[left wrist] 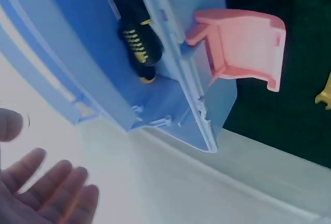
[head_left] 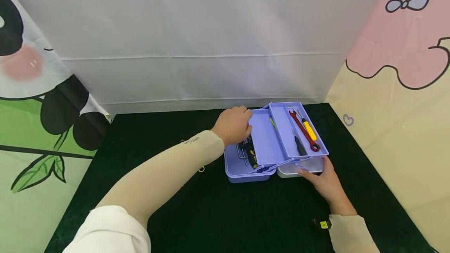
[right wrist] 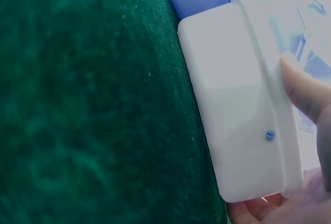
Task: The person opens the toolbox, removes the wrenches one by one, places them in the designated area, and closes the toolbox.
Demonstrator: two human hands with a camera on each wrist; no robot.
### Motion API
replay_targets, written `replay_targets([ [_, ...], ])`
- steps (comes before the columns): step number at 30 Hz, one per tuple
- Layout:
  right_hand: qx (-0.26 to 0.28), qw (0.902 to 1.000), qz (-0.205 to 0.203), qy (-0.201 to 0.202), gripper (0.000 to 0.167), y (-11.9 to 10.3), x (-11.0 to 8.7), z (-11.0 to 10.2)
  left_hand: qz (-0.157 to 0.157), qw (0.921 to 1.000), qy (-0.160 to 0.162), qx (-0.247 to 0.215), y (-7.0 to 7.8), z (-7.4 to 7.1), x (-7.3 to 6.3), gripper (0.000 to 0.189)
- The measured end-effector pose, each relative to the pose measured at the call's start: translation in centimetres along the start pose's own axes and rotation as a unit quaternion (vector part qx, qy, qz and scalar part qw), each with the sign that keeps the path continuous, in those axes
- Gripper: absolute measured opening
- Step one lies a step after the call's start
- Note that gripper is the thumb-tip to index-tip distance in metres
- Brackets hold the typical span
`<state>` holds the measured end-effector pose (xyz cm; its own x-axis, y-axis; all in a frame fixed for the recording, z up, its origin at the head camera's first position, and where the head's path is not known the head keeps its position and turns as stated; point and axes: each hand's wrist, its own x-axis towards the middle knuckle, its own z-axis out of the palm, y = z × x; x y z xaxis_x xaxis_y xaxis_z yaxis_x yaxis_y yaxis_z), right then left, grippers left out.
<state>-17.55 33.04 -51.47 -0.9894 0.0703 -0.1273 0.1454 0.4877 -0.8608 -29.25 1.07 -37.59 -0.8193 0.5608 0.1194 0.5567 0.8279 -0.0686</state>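
Observation:
A periwinkle toolbox (head_left: 246, 177) stands with its stepped trays spread open. My left hand (head_left: 233, 125) is over its left side, fingers loose and apart in the left wrist view, holding nothing. Below it, a black-and-yellow screwdriver (left wrist: 138, 48) lies in the base, and a pink latch (left wrist: 248, 48) sticks out from the box wall. My right hand (head_left: 327, 180) grips the toolbox's whitish lid (right wrist: 227, 94), thumb on the rim and fingers round its end. The lid is folded out under the right tray (head_left: 290, 143), close against the dark green cloth.
In the right tray lie a red ratchet wrench (head_left: 305, 131), a yellow-handled tool (head_left: 309, 130) and a dark-handled screwdriver (head_left: 299, 145). A brass-coloured wrench (left wrist: 325, 95) lies on the cloth left of the box. Beside my right sleeve is a black object (head_left: 319, 224) with a yellow label.

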Motion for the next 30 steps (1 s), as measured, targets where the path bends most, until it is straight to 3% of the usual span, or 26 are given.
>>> replay_targets([
  [7, 0.000, 1.0000, 0.003, 0.001, 0.116, -0.2, -0.3, 0.2, 0.083, 0.9965, -0.008, -0.009, 3.5, -0.2, 1.5, 0.050],
  [12, -0.004, 1.0000, 0.003, 0.002, 0.116, -0.2, -0.5, 0.3, 0.105, 0.9937, -0.020, -0.034, 6.7, -0.8, 2.9, 0.057],
  [22, 0.012, 0.9999, 0.000, -0.001, 0.115, -0.1, -0.2, 0.7, 0.095, 0.9932, -0.029, -0.060, 10.9, -0.5, 5.7, 0.054],
  [30, 0.017, 0.9998, -0.007, 0.003, 0.113, -0.1, -0.3, 0.5, 0.090, 0.9953, -0.029, -0.021, 13.2, -0.2, 6.6, 0.044],
])
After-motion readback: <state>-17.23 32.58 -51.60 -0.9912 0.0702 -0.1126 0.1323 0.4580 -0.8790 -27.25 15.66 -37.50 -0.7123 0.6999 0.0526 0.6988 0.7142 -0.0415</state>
